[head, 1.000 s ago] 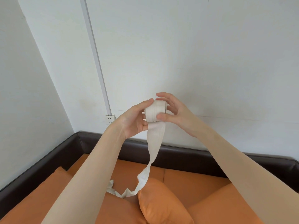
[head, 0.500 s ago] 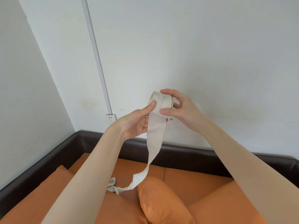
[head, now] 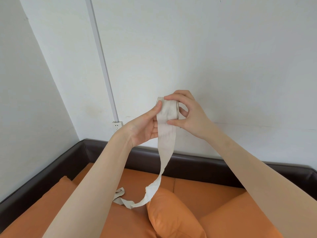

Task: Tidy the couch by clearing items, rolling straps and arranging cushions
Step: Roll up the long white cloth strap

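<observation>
A cream fabric strap (head: pixel 165 143) is partly wound into a roll (head: pixel 169 109) held up in front of the wall. My right hand (head: pixel 187 115) grips the roll between thumb and fingers. My left hand (head: pixel 145 127) holds the roll's left side, thumb on the strap, fingers behind it. The loose tail hangs down, curves left and ends on the orange couch seat (head: pixel 202 191) near my left forearm. An orange cushion (head: pixel 171 215) lies below the tail.
The couch has a dark brown backrest (head: pixel 197 164) running along both walls of the corner. Another orange cushion (head: pixel 51 206) sits at the left. A wall socket (head: pixel 117 125) with a white cable duct is above the backrest.
Both hands have lifted the roll higher and turned it. More strap is wound on, and the hanging tail has been drawn up and grown shorter.
</observation>
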